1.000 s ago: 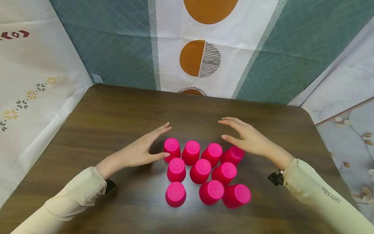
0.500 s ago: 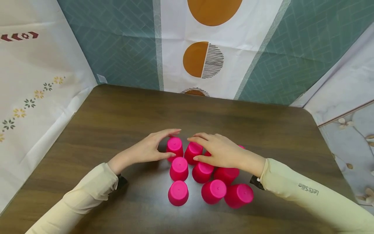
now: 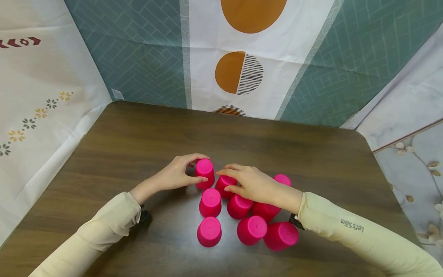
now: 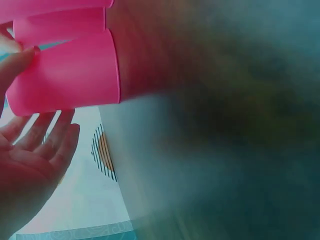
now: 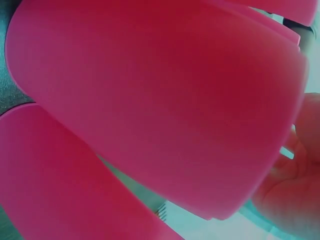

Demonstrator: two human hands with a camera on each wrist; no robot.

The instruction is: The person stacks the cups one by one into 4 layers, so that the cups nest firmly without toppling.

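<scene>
Several bright pink cups stand upside down on the dark wooden table (image 3: 155, 127). My left hand (image 3: 176, 173) grips the back-left cup (image 3: 205, 175), thumb on the near side and fingers round the far side; the left wrist view shows the thumb on this pink cup (image 4: 70, 75). Beside it, my right hand (image 3: 254, 182) has its thumb and fingers round the top of the second back-row cup (image 3: 221, 184). One back-row cup is hidden under that hand. In the right wrist view a large pink cup (image 5: 160, 100) covers most of the hand.
Nearer me are a left middle cup (image 3: 210, 204), a front-left cup (image 3: 209, 231), and two front-right cups, one of them tilted-looking (image 3: 281, 235). A back-right cup (image 3: 283, 179) shows past my right forearm. Patterned cloth (image 3: 145, 57) hangs behind the table.
My right hand has come left from the right side of the cups to the second back-row cup. My left hand has closed round the back-left cup, which has shifted slightly away from the one before it.
</scene>
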